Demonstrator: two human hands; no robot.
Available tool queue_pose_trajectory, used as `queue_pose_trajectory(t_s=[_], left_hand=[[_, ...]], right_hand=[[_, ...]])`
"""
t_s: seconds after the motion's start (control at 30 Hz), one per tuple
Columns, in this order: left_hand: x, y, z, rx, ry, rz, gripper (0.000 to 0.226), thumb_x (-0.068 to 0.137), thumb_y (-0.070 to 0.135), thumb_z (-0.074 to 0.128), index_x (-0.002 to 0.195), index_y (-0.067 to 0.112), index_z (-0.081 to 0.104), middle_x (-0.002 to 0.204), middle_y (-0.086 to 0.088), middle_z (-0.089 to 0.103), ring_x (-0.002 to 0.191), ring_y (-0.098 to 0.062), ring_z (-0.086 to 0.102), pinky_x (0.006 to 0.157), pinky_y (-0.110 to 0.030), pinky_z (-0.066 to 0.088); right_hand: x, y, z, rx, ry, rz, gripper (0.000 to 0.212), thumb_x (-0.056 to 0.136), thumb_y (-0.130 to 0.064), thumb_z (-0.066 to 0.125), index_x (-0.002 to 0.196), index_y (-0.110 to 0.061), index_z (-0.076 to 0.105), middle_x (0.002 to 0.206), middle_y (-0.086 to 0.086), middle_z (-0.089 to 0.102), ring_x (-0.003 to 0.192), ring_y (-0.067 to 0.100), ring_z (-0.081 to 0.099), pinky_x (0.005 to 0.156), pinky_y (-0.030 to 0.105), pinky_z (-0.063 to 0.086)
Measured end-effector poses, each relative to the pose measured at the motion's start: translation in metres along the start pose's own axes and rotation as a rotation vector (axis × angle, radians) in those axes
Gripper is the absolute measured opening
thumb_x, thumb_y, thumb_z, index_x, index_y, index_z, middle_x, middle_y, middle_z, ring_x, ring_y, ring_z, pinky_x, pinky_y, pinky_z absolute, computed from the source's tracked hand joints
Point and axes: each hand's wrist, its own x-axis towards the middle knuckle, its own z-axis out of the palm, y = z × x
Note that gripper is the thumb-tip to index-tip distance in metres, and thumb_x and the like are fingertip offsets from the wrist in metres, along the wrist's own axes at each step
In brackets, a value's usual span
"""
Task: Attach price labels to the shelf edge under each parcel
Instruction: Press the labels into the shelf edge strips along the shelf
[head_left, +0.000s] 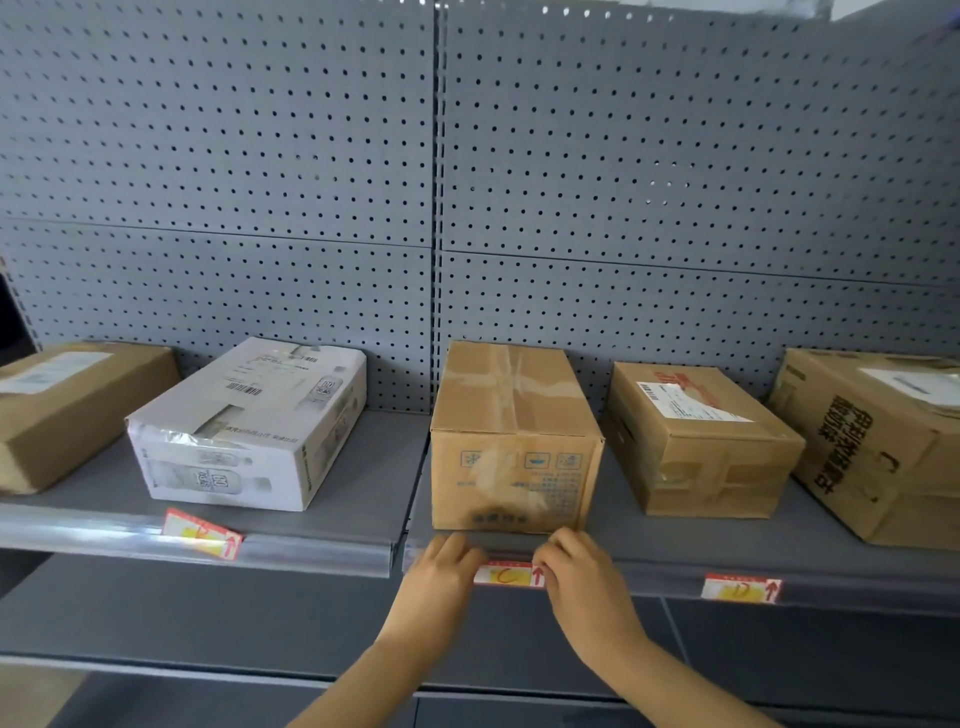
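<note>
The left hand (441, 569) and right hand (576, 571) are pinching the ends of the price label (506, 575) against the shelf edge (322, 553), under the middle box (514, 441). Pushing unevenly could leave it crooked.

Both hands — left hand (441, 569), right hand (579, 569) — pressing label C (509, 575) into shelf edge (322, 551), below brown parcel (514, 441)

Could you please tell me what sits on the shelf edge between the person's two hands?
In the head view, a red-and-white price label marked C lies between the left hand and right hand.
</note>
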Motion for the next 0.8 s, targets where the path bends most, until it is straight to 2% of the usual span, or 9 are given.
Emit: queue_pose_trajectory(t_s=[0.1, 0.2, 0.37, 0.47, 0.53, 0.63, 0.7, 0.8], left_hand=[[-0.004, -0.002, 0.004, -0.02, 0.019, 0.01, 0.05, 0.047, -0.009, 0.078, 0.086, 0.02, 0.063, 0.087, 0.0, 0.06, 0.074, -0.021, 0.056, 0.05, -0.029, 0.049], [-0.006, -0.001, 0.002, -0.01, 0.006, 0.009, 0.057, 0.044, -0.01, 0.078, 0.09, 0.02, 0.063, 0.089, 0.002, 0.057, 0.079, -0.016, 0.048, 0.045, -0.025, 0.046], [-0.01, 0.002, 0.004, 0.016, 0.029, 0.031, 0.059, 0.044, -0.006, 0.08, 0.095, 0.018, 0.06, 0.096, 0.004, 0.042, 0.082, -0.015, 0.041, 0.043, -0.022, 0.041], [-0.013, 0.001, 0.01, 0.054, 0.031, 0.042, 0.062, 0.043, -0.003, 0.08, 0.099, 0.015, 0.064, 0.099, 0.002, 0.041, 0.084, -0.016, 0.042, 0.046, -0.021, 0.041], [-0.015, -0.001, 0.014, 0.09, 0.029, 0.037, 0.068, 0.039, -0.002, 0.081, 0.104, 0.013, 0.064, 0.103, 0.0, 0.043, 0.085, -0.018, 0.043, 0.046, -0.022, 0.044], [-0.023, -0.003, 0.019, 0.118, 0.016, 0.04, 0.086, 0.037, -0.003, 0.078, 0.118, 0.012, 0.051, 0.11, -0.005, 0.043, 0.091, -0.022, 0.044, 0.051, -0.023, 0.05], [-0.033, -0.002, 0.019, 0.145, 0.004, 0.046, 0.094, 0.037, -0.001, 0.077, 0.125, 0.012, 0.046, 0.116, -0.007, 0.042, 0.094, -0.022, 0.044, 0.06, -0.022, 0.053], [-0.053, -0.004, 0.018, 0.179, -0.027, 0.07, 0.092, 0.041, 0.008, 0.078, 0.126, 0.017, 0.045, 0.12, -0.007, 0.042, 0.101, -0.021, 0.043, 0.069, -0.022, 0.054]], right_hand=[[-0.002, -0.002, 0.004, -0.028, -0.017, -0.061, 0.042, 0.057, 0.004, 0.079, 0.088, -0.023, 0.069, 0.088, -0.007, 0.06, 0.079, 0.015, 0.059, 0.062, 0.027, 0.054], [-0.006, -0.006, 0.007, -0.068, -0.016, -0.153, 0.05, 0.053, 0.0, 0.08, 0.096, -0.021, 0.068, 0.095, -0.006, 0.061, 0.087, 0.016, 0.059, 0.071, 0.027, 0.054], [-0.012, -0.006, 0.015, -0.142, -0.016, -0.186, 0.063, 0.03, -0.012, 0.087, 0.09, -0.019, 0.07, 0.089, -0.004, 0.061, 0.078, 0.014, 0.061, 0.063, 0.022, 0.054], [-0.015, -0.005, 0.018, -0.233, -0.018, -0.225, 0.072, 0.02, -0.021, 0.087, 0.09, -0.016, 0.073, 0.084, -0.003, 0.061, 0.077, 0.016, 0.051, 0.057, 0.021, 0.053], [-0.017, -0.005, 0.017, -0.298, 0.031, -0.247, 0.074, 0.018, -0.02, 0.086, 0.091, -0.012, 0.075, 0.09, 0.003, 0.055, 0.082, 0.019, 0.042, 0.059, 0.024, 0.055], [-0.025, -0.006, 0.021, -0.345, 0.08, -0.232, 0.081, 0.01, -0.016, 0.085, 0.09, -0.009, 0.076, 0.105, 0.009, 0.043, 0.093, 0.026, 0.043, 0.065, 0.031, 0.058], [-0.031, -0.01, 0.027, -0.344, 0.095, -0.26, 0.075, 0.011, -0.013, 0.083, 0.086, -0.015, 0.077, 0.109, 0.009, 0.043, 0.096, 0.028, 0.043, 0.065, 0.035, 0.059], [-0.037, -0.026, 0.036, -0.299, 0.118, -0.336, 0.044, 0.026, -0.012, 0.082, 0.068, -0.022, 0.073, 0.106, 0.01, 0.044, 0.096, 0.025, 0.045, 0.066, 0.032, 0.058]])
